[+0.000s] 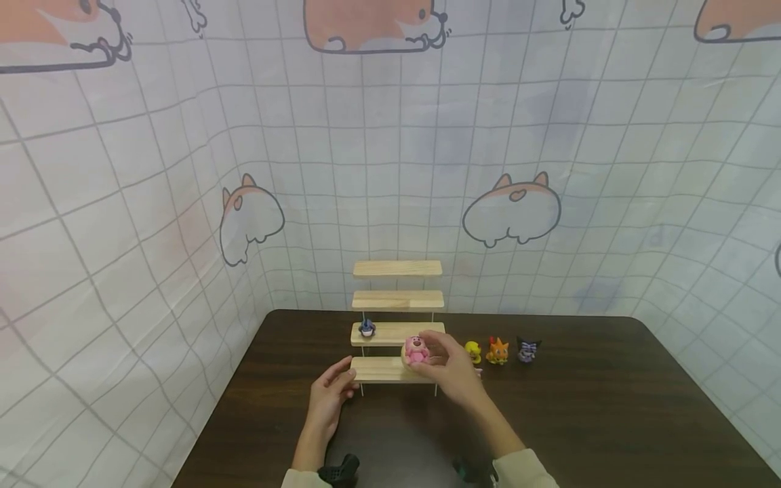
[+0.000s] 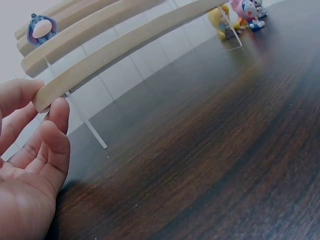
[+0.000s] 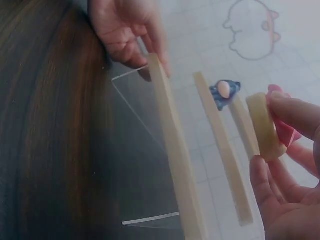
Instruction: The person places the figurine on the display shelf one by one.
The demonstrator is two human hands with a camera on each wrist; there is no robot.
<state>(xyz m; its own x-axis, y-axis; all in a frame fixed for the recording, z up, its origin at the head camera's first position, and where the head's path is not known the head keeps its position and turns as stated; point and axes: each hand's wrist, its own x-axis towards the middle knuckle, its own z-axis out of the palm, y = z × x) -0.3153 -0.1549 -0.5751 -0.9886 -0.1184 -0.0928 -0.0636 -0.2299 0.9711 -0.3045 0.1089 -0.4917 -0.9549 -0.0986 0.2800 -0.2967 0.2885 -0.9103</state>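
A pink bear figurine (image 1: 417, 350) with a pale yellow part behind it is held between the thumb and fingers of my right hand (image 1: 454, 369), in front of the stepped wooden shelf. In the right wrist view the yellow part (image 3: 264, 127) faces the shelf boards. My left hand (image 1: 328, 401) pinches the left end of the lowest board (image 1: 381, 369), thumb on top and fingertips below, as the left wrist view shows. On the left of the second board (image 1: 403, 332) sits a blue donkey figurine (image 1: 367, 329), also seen in the left wrist view.
Right of the shelf stand a yellow figurine (image 1: 472, 351), an orange figurine (image 1: 497, 351) and a dark purple-and-white figurine (image 1: 527, 350). Two higher boards (image 1: 398, 299) rise behind. Thin clear legs carry the shelf on the dark wooden table (image 1: 586, 407). A patterned cloth (image 1: 396, 149) hangs behind.
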